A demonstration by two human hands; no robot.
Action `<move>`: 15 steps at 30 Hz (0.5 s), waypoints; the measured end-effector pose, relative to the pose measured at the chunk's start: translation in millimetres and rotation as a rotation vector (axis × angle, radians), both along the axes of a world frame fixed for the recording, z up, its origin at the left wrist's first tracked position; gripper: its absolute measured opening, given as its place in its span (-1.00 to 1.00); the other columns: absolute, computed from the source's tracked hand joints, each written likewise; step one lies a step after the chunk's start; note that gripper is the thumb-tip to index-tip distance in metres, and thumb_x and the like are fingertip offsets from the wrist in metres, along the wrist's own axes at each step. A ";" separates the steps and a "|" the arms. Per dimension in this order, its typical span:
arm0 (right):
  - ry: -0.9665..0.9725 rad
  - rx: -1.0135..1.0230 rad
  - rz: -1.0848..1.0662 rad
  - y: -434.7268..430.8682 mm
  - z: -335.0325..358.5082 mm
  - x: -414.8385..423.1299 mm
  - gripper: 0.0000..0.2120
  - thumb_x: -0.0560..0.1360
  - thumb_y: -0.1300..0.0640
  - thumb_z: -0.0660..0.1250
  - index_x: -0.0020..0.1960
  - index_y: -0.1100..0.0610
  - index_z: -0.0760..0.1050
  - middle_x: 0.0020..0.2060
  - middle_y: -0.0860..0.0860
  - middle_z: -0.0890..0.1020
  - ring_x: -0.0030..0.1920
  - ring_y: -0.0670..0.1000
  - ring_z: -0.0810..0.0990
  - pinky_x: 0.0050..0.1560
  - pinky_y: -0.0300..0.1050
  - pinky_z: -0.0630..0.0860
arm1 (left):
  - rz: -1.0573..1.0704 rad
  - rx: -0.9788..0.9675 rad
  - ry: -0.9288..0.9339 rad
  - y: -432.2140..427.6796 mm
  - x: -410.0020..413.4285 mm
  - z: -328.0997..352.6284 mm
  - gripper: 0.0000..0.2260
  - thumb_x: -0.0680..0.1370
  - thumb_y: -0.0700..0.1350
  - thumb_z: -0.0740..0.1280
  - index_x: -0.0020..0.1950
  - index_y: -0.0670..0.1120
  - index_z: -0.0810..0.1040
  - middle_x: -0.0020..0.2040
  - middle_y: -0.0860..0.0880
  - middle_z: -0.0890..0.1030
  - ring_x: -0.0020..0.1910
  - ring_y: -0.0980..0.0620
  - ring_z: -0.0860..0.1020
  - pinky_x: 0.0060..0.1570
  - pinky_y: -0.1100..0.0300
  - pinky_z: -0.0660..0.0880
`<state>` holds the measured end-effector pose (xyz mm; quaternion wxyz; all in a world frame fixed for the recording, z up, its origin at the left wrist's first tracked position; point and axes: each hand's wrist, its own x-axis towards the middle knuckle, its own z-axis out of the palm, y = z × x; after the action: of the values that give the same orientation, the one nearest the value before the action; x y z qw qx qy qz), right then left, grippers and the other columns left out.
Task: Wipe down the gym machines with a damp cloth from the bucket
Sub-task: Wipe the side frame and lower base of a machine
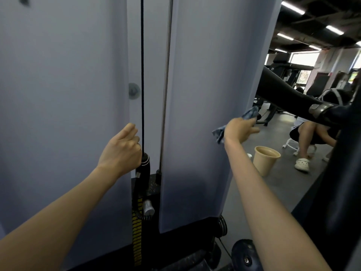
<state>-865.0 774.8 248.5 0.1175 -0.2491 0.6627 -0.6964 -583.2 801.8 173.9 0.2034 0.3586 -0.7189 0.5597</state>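
The machine is faced with two tall, smooth, matte grey panels with a narrow gap between them. The left hand (122,147) has its fingers curled round the inner edge of the left panel (64,114), and the fingertips are hidden behind it. Just beside the knuckles a thin black cable (142,75) runs straight down into a glossy black fitting. A polished steel rod (166,85) stands next to it.

The right hand (239,130) grips a crumpled blue-grey cloth (250,113) against the outer edge of the right panel (195,114). One bunch of it pokes up past the fingers and a limp corner hangs below the wrist.

The bucket (265,159) is beige plastic, round and tapered, and stands on the dark grey floor well beyond that hand. What is inside it I can't see.

Low in the gap, the black weight stack (154,227) carries a column of yellow labels (137,231) too blurred to read, and a silvery pin knob (148,207) with a coiled cord.

At right, a black padded arm with a metal collar (318,109) partly hides a seated person (308,133) in white clogs.
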 end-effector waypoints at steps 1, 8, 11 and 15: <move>0.082 -0.055 -0.018 0.2 11.3 5.2 -0.55 0.63 0.25 0.05 0.51 0.22 0.11 0.39 0.22 0.21 0.25 0.21 0.45 -0.09 -0.21 0.32 | 0.003 0.001 0.001 0.8 -0.6 0.3 -0.64 0.37 -0.31 0.05 -0.55 -0.16 0.49 -0.52 -0.08 0.41 -0.32 -0.13 0.44 0.28 0.02 0.29; 0.239 0.011 -0.053 -2.3 -30.1 15.5 -0.53 0.64 0.24 0.07 0.50 0.31 0.06 0.36 0.26 0.26 0.25 0.21 0.44 0.11 -0.15 0.39 | 0.014 -0.001 -0.007 -0.4 -1.0 -2.3 -0.65 0.37 -0.31 0.06 -0.54 -0.16 0.50 -0.53 -0.08 0.41 -0.31 -0.13 0.45 0.30 0.03 0.28; 0.194 0.251 0.090 5.8 -91.4 16.3 -0.52 0.63 0.29 0.06 0.46 0.47 -0.01 0.41 0.39 0.16 0.34 0.30 0.26 0.30 -0.07 0.20 | 0.016 0.012 -0.003 0.7 -1.2 -1.3 -0.62 0.38 -0.30 0.03 -0.55 -0.16 0.51 -0.53 -0.08 0.41 -0.31 -0.13 0.44 0.31 0.04 0.27; 0.064 0.271 0.054 16.3 -108.0 40.1 -0.42 0.65 0.22 0.09 0.51 0.40 -0.13 0.47 0.31 0.09 0.35 0.26 0.27 0.21 -0.06 0.33 | 0.024 0.024 -0.011 2.6 -2.7 -1.9 -0.61 0.39 -0.29 0.02 -0.56 -0.15 0.50 -0.54 -0.07 0.40 -0.31 -0.13 0.46 0.31 0.06 0.27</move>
<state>-825.0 791.2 140.6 0.1475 -0.2709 0.7472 -0.5886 -585.9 804.4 172.0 0.1886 0.3666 -0.7224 0.5552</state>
